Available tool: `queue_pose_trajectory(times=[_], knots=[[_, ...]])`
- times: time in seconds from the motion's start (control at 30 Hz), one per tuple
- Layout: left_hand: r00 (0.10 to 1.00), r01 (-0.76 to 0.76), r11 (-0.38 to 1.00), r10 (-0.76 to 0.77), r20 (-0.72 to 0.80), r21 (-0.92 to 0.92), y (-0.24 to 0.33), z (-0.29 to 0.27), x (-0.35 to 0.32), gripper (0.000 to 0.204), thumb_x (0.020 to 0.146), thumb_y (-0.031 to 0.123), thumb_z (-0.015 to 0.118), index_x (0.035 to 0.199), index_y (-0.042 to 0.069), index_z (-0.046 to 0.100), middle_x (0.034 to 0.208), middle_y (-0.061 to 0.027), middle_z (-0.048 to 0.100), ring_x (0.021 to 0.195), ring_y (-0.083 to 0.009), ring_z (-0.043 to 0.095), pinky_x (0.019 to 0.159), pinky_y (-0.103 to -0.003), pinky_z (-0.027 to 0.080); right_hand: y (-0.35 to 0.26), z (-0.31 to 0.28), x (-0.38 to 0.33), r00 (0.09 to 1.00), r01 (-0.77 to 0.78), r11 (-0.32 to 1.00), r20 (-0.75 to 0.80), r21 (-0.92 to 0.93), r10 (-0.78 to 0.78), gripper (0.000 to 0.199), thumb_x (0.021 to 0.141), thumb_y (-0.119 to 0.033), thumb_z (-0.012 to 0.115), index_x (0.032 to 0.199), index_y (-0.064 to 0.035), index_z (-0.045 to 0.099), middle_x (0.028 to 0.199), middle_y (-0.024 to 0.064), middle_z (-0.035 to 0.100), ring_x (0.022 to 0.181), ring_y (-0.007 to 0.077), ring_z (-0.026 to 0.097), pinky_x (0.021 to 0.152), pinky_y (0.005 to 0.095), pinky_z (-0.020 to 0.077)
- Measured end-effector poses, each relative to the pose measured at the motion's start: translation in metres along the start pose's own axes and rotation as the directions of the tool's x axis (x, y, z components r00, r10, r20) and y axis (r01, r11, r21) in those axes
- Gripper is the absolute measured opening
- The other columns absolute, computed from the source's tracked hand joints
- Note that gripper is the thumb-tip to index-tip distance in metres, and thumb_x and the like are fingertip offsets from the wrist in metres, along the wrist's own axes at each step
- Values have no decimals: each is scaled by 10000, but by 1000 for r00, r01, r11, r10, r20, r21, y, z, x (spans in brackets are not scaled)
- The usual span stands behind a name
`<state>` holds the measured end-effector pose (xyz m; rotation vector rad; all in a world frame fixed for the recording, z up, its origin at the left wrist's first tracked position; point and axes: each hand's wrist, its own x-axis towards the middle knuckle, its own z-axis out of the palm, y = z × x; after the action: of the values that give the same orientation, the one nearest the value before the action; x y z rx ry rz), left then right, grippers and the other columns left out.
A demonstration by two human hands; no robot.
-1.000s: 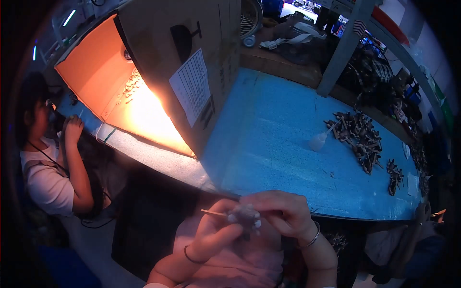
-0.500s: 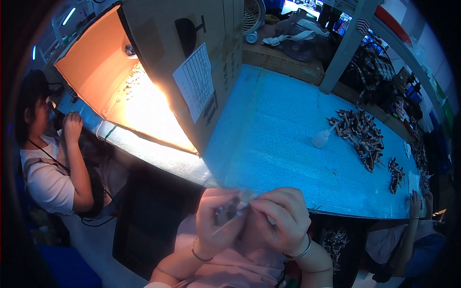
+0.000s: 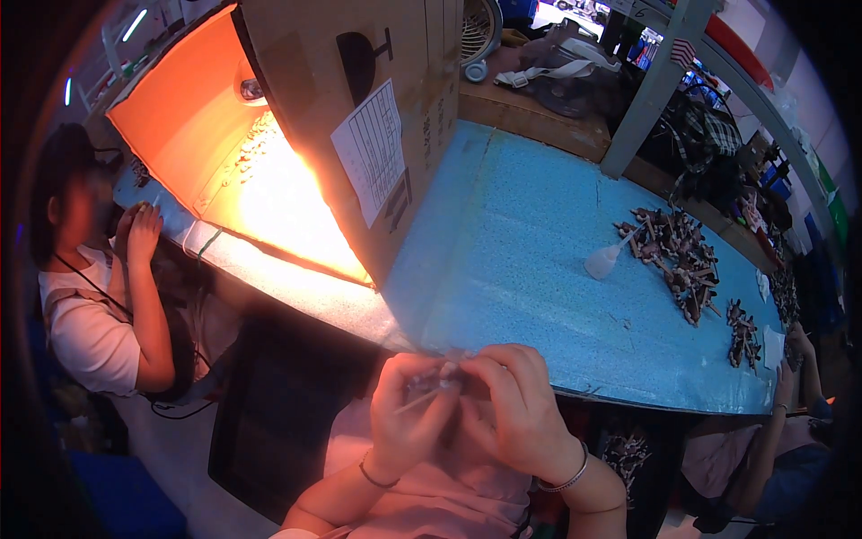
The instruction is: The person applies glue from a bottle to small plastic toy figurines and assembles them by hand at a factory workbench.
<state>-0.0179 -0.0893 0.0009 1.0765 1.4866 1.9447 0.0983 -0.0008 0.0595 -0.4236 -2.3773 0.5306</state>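
My left hand (image 3: 406, 420) is closed round a small pale-and-dark piece (image 3: 433, 386), with a thin light stick poking out beneath the fingers. The fingers of my right hand (image 3: 519, 404) bend in and pinch at the piece's upper end, close against the left fingertips. Both hands are held above my lap, in front of the table's near edge. Fingers and blur hide most of the piece, so its exact kind is unclear. On the blue tabletop (image 3: 503, 269) stands a whitish squeeze bottle (image 3: 602, 262) with a thin nozzle, beside a pile of small brown-and-white pieces (image 3: 684, 265).
A large cardboard box (image 3: 296, 54) stands at left, brightly lit inside by a lamp (image 3: 250, 90). One person (image 3: 99, 332) sits at far left; another's arms (image 3: 763, 440) reach in at right. A grey metal post (image 3: 655, 90) rises behind the table. Below it hangs a dark bin (image 3: 269, 431).
My right hand has shifted slightly left, its fingers now closer over the piece and my left fingertips. The person at right has moved their hands. Lighting looks warmer.
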Motion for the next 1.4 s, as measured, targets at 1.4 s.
queue_pose_trajectory(times=[1.4], knots=[[868, -347, 914, 228, 441, 209, 21, 9, 19, 899, 592, 181, 848, 1300, -3, 324, 1104, -143, 573, 944, -166, 531, 825, -312, 426, 22, 15, -53, 880, -236, 40, 196, 971, 434, 789, 714, -295, 753, 1287, 18, 310, 1164, 109, 476, 1076, 202, 496, 919, 325, 409]])
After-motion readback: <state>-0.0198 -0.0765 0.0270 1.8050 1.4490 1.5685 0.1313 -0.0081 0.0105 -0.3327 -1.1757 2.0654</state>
